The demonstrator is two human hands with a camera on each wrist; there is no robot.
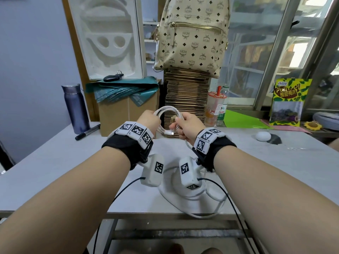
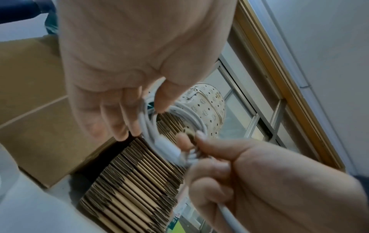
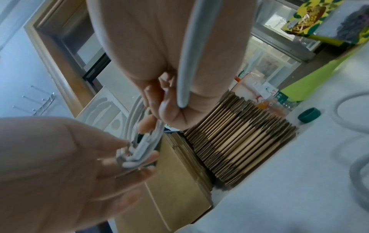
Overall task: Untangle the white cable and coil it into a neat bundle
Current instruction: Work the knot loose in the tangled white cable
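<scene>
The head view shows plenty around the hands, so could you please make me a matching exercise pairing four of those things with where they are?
Things:
1. backpack
2. marker pen
3. white cable
4. blue flask

Places:
A. held up between the left hand and right hand
B. standing upright at the table's far left
C. on top of the cardboard stack
D. lying flat on the table beside the flask

Pairs: 1-C, 2-D, 3-A, 4-B
</scene>
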